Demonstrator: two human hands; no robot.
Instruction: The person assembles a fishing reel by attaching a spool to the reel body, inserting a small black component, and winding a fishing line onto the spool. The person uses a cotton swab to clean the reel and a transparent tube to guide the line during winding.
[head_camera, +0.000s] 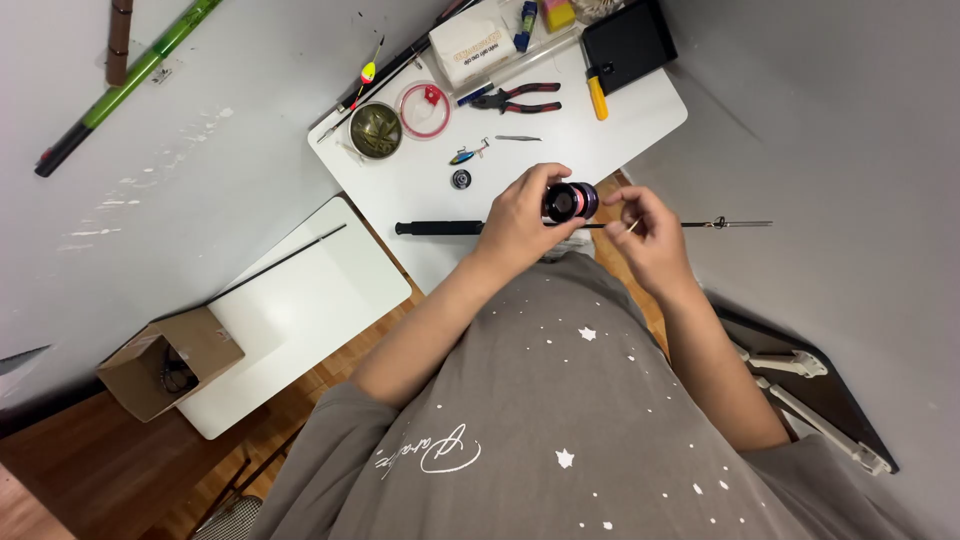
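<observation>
fingers of the left hand (520, 215) wrap the near side of a dark round spool (571, 201) with a pink face, holding it just above the white table (640, 120), its round axis pointing toward the right hand (650, 232). that right hand sits just beside the spool on its open side, thumb and forefinger pinched together on something too fine to make out. below both, touching neither, a thin black rod (440, 228) lies crosswise on the table, with a small fishing lure (467, 154) and red-handled pliers (515, 98) farther out.
</observation>
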